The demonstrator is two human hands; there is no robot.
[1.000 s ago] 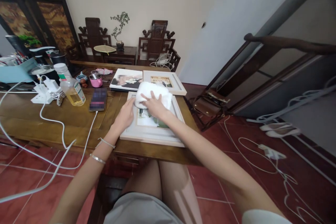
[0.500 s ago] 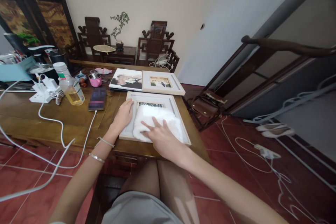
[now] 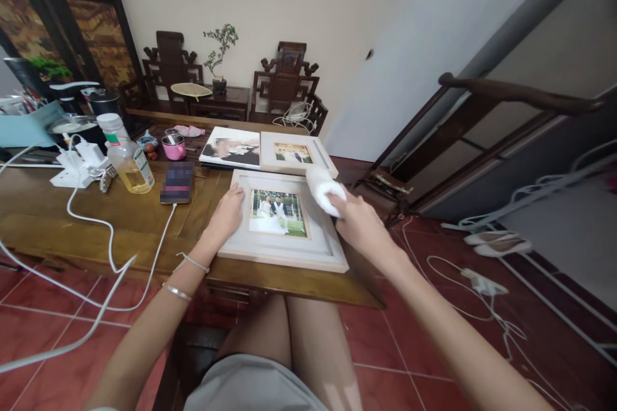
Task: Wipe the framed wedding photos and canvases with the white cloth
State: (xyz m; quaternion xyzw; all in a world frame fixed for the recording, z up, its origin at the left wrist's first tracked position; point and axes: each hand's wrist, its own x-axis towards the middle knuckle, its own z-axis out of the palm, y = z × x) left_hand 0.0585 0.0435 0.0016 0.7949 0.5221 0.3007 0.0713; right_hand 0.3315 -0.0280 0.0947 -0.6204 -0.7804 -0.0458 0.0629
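A pale wooden picture frame (image 3: 284, 255) lies flat near the front edge of the table, its photo (image 3: 277, 213) of two people in white uncovered. My left hand (image 3: 227, 213) grips the frame's left side, thumb and fingers along the edge. Bunched in my right hand (image 3: 362, 223) is a fluffy white cloth (image 3: 322, 190), at the frame's upper right corner. My fingers close round the cloth, and part of it is hidden by them. Whether the cloth touches the frame there I cannot tell.
Behind lie a second framed photo (image 3: 295, 153) and a photo album (image 3: 231, 146). To the left are a phone (image 3: 177, 183) on a charging cable, a bottle of yellow liquid (image 3: 128, 157), a pink cup (image 3: 174, 146) and a power strip (image 3: 72, 176). A wooden chair (image 3: 475, 106) stands right.
My right hand has lifted the white cloth from the photo and moved it up and right, bunching it. The photo now shows. My left hand stays at the frame's left side.
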